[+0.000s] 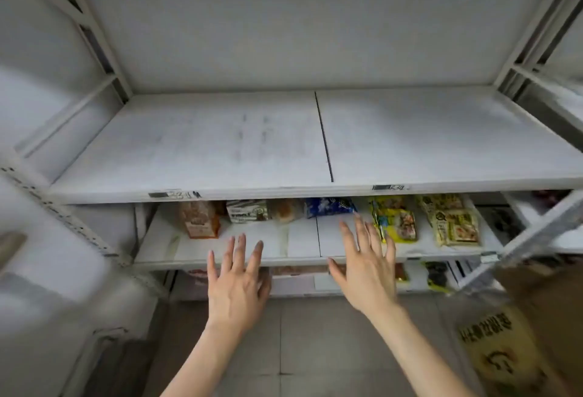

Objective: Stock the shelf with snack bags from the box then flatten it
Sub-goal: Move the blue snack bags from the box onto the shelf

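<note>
While the white upper shelf [220, 144] filled the middle of the frame, the stock lay on the lower shelf [299, 240] beneath it, and that overhang was the first hazard: a reach to the back row would likely have brought a wrist against the upper board's front edge.

At the lower right of the frame the cardboard box [511, 343] stood partly cut off by the picture's edge and well apart from both hands. Its inside was not visible, so flattening it too early could have crushed bags left within.

Both hands were spread and held nothing. The left hand [236, 280] hung before the lower shelf's front lip at centre left. The right hand [366, 270] reached over that lip at centre right, fingertips near the blue bag [329, 206].

Along the back, the orange bag [200, 220] stood upright at the left and looked easiest to topple if new stock were pushed in beside it. The yellow bags [396, 223] lay further forward at the right, where a careless sweep could have dragged them off onto the floor [315, 340].
</note>
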`<state>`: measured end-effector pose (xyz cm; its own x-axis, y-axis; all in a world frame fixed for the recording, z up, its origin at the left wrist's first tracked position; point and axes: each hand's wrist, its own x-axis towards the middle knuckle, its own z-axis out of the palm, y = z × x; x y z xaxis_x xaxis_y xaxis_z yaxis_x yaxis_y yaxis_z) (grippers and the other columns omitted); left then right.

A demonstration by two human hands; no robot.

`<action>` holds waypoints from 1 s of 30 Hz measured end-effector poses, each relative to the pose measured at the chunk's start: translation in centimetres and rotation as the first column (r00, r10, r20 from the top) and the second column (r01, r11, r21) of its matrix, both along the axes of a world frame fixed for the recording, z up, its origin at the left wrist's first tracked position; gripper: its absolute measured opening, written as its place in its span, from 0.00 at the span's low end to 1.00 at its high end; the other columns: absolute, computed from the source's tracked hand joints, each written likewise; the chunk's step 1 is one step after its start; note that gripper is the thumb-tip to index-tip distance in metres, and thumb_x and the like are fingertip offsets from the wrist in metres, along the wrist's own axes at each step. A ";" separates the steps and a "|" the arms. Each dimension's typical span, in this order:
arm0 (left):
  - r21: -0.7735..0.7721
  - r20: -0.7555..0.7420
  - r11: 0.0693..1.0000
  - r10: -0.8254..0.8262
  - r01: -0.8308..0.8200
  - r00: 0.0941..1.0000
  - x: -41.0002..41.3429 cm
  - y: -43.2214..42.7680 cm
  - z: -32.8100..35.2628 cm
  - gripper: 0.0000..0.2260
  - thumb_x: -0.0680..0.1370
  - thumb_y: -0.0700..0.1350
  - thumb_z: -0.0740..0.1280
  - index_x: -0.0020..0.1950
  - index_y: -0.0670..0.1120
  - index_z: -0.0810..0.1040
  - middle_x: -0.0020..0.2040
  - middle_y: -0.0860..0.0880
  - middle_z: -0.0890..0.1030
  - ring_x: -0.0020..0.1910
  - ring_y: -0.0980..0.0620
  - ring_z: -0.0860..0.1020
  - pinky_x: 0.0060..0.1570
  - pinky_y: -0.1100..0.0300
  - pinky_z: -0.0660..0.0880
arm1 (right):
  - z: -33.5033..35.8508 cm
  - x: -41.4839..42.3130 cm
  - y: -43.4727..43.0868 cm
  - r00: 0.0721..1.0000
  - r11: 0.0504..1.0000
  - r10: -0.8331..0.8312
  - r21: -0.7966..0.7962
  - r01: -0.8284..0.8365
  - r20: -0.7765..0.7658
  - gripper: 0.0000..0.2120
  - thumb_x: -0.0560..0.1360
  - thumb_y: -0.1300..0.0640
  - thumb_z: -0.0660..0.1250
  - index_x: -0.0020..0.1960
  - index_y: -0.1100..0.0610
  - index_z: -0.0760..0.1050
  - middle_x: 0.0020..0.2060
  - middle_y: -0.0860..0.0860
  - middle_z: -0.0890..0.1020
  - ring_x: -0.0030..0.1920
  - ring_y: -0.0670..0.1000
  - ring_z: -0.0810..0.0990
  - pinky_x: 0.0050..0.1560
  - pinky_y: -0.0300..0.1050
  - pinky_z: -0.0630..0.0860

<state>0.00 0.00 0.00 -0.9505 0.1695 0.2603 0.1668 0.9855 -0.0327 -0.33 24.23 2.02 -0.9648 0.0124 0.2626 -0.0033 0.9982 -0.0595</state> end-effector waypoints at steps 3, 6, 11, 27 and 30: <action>-0.025 0.030 0.999 -0.033 0.033 0.999 0.4 0.2 -0.1 0.28 0.77 0.59 0.54 0.72 0.47 0.71 0.72 0.38 0.70 0.72 0.38 0.68 0.68 0.34 0.60 | -0.8 1.2 -0.6 0.998 0.998 -0.049 0.032 0.048 0.038 0.34 0.74 0.36 0.53 0.73 0.55 0.68 0.72 0.60 0.70 0.70 0.61 0.71 0.67 0.62 0.56; -0.038 0.051 0.993 -0.110 0.112 0.993 0.8 0.1 -0.9 0.27 0.76 0.58 0.63 0.72 0.47 0.72 0.72 0.39 0.70 0.72 0.38 0.68 0.68 0.32 0.62 | -1.9 3.4 -1.2 0.990 0.993 -0.119 0.028 0.117 0.075 0.36 0.74 0.35 0.52 0.75 0.54 0.65 0.73 0.58 0.69 0.73 0.58 0.68 0.69 0.61 0.54; -0.071 0.057 0.945 -0.315 0.319 0.947 1.0 0.2 -1.8 0.26 0.76 0.58 0.59 0.70 0.46 0.75 0.71 0.39 0.72 0.72 0.37 0.69 0.66 0.32 0.62 | -3.7 7.7 -2.0 0.951 0.959 -0.280 0.002 0.282 0.134 0.37 0.74 0.35 0.52 0.76 0.56 0.64 0.74 0.57 0.67 0.74 0.57 0.66 0.70 0.61 0.53; -0.022 0.192 0.553 -0.815 0.833 0.546 12.8 12.7 -4.4 0.29 0.74 0.59 0.67 0.72 0.47 0.71 0.75 0.39 0.66 0.76 0.39 0.62 0.72 0.36 0.55 | -6.1 28.6 -1.4 0.522 0.530 -0.809 -0.050 0.847 0.269 0.39 0.74 0.33 0.57 0.77 0.56 0.62 0.75 0.57 0.66 0.75 0.58 0.65 0.69 0.64 0.63; -0.001 0.200 0.424 -0.887 0.906 0.416 15.7 14.9 -5.2 0.29 0.72 0.57 0.70 0.70 0.46 0.74 0.72 0.39 0.71 0.72 0.38 0.68 0.69 0.38 0.56 | -7.1 32.5 -1.9 0.395 0.397 -0.863 -0.060 0.916 0.316 0.38 0.74 0.33 0.52 0.77 0.55 0.63 0.75 0.56 0.67 0.74 0.59 0.66 0.69 0.65 0.63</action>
